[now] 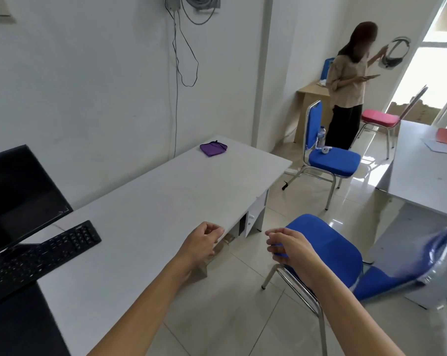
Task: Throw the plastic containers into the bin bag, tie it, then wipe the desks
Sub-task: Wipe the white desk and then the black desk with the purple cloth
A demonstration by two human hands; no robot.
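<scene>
Head view, forward and down.

Left grip [202, 240]: bare hand, fingers loosely curled, thumb near the forefinger, narrow, holding nothing; over the front edge of the long white rectangular worktop [166, 196].

Right grip [286, 245]: bare hand, fingers likewise loosely curled, narrow, nothing held; level with the left grip and apart from it, in front of the seat of the near blue padded chair with metal legs [330, 253].

Small folded purple cloth [213, 148]: flat on the far end of the white worktop, near the wall, well apart from both grips.

Flat black keyboard [42, 255]: partly over the left end of the same worktop, set at an angle, in front of the black monitor screen [19, 196].

Second blue padded chair [333, 160]: beyond the worktop's far end, on the glossy tiled floor [230, 317]. On its seat, an upright clear plastic bottle [320, 137] by the backrest and a small white object [326, 150] just beside it, too small to identify.

Behind that chair, a standing person in a beige top and dark skirt [347, 86], turned to the right.

Further right, a pink padded chair [379, 118] and a pale grey worktop [420, 176] with loose papers [438, 146] at its far side.

Grey cables [189, 62] hanging down the white wall above the purple cloth.
</scene>
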